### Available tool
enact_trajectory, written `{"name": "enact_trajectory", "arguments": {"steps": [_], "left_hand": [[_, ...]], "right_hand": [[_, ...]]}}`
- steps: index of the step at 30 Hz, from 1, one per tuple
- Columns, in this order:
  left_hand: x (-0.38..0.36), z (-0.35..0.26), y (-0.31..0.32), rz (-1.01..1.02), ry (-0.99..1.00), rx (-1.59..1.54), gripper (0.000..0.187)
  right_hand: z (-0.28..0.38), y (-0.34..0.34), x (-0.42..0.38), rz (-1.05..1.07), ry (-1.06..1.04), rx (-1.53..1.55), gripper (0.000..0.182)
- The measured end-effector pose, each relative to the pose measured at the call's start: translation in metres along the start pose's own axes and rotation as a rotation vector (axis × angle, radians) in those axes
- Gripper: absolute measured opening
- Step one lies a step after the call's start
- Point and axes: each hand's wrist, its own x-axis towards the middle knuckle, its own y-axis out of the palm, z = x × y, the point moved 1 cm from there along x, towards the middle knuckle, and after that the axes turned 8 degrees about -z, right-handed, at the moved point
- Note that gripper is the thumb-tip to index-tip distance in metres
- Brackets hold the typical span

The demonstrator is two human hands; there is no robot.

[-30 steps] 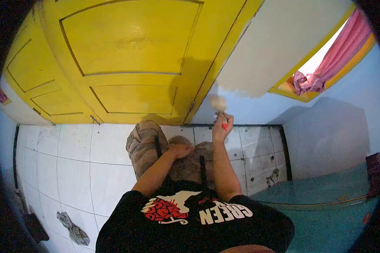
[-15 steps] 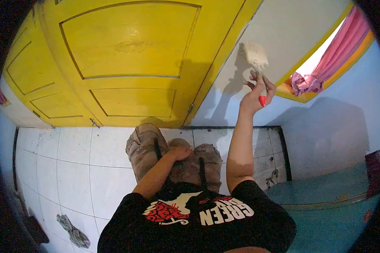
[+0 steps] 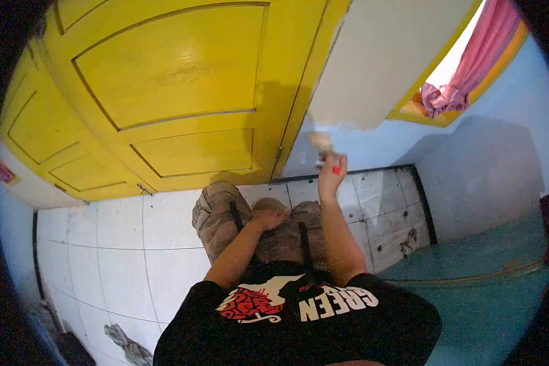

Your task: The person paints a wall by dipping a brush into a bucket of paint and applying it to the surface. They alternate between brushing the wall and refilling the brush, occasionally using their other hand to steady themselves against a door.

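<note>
In my right hand (image 3: pixel 332 172) is a paintbrush (image 3: pixel 321 142), my fingers closed around its handle. A red handle end shows by my palm. The pale bristles are slightly blurred and lie against the lower wall beside the door frame. Cream paint (image 3: pixel 378 67) covers the upper wall, ending in a ragged edge above the light-blue lower part (image 3: pixel 372 143). My left hand (image 3: pixel 270 219) rests loosely over my lap between the knees, with its fingers extended. Beside it is a rounded brown shape (image 3: pixel 267 204) I cannot make out.
A yellow panelled door (image 3: pixel 189 67) stands to the left of the wall. To the right are a yellow-framed window with a pink curtain (image 3: pixel 482 55) and a teal surface (image 3: pixel 470 293). A crumpled cloth (image 3: pixel 128 346) lies on the white tiled floor (image 3: pixel 171 268).
My right hand has moved the paintbrush down and left, from the cream area to the lower blue wall near the door frame. My left hand stays over my lap. The view has shifted slightly.
</note>
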Motion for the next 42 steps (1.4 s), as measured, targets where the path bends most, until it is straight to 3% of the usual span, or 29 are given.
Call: {"name": "enact_trajectory", "arguments": {"steps": [4,7,10,15,18,20,23,24,25,30,34,36,38,40,42], "left_hand": [[0.012,0.008,0.006,0.115,-0.081,0.116,0.072],[0.014,0.017,0.011,0.192,-0.052,0.109,0.062],[0.021,0.027,0.023,0.099,0.005,0.039,0.08],[0.027,0.035,0.03,0.123,0.045,0.035,0.075],[0.026,0.024,0.018,0.222,-0.047,0.162,0.059],[0.018,0.017,0.013,0.155,-0.054,0.068,0.063],[0.011,0.015,0.011,0.02,0.016,-0.009,0.071],[0.011,0.014,0.011,-0.044,0.089,0.003,0.072],[0.012,0.013,0.009,-0.037,0.085,0.005,0.072],[-0.002,-0.025,-0.024,0.142,-0.154,0.059,0.079],[0.004,-0.011,-0.012,0.161,-0.202,0.041,0.079],[0.011,0.001,-0.005,0.117,-0.121,0.028,0.077],[0.007,-0.008,-0.011,0.11,-0.123,0.018,0.077],[0.003,-0.016,-0.018,0.102,-0.117,0.012,0.079],[0.004,-0.013,-0.021,0.098,0.021,0.029,0.076]], "right_hand": [[0.045,0.041,0.05,0.02,-0.152,0.198,0.009],[0.102,0.052,0.045,-0.03,-0.2,0.336,0.008],[0.107,0.044,0.033,-0.042,-0.241,0.399,0.007],[0.025,0.024,0.022,0.115,-0.358,0.332,0.008],[-0.013,-0.001,0.005,0.085,-0.202,0.113,0.007],[-0.028,-0.016,-0.001,0.016,0.039,0.132,0.008],[-0.052,-0.027,0.002,0.06,-0.131,0.227,0.007],[-0.054,-0.024,0.004,0.022,0.05,0.146,0.008],[-0.044,-0.016,0.003,0.017,0.057,0.145,0.008],[0.015,0.029,0.013,0.035,-0.122,0.228,0.008],[0.048,0.035,0.019,0.029,-0.185,0.306,0.01],[0.052,0.033,0.014,0.034,-0.24,0.328,0.011],[0.045,0.03,0.013,0.041,-0.301,0.347,0.011],[0.011,0.025,0.013,0.125,-0.318,0.153,0.011],[-0.033,0.01,0.007,0.123,-0.262,-0.005,0.01]]}}
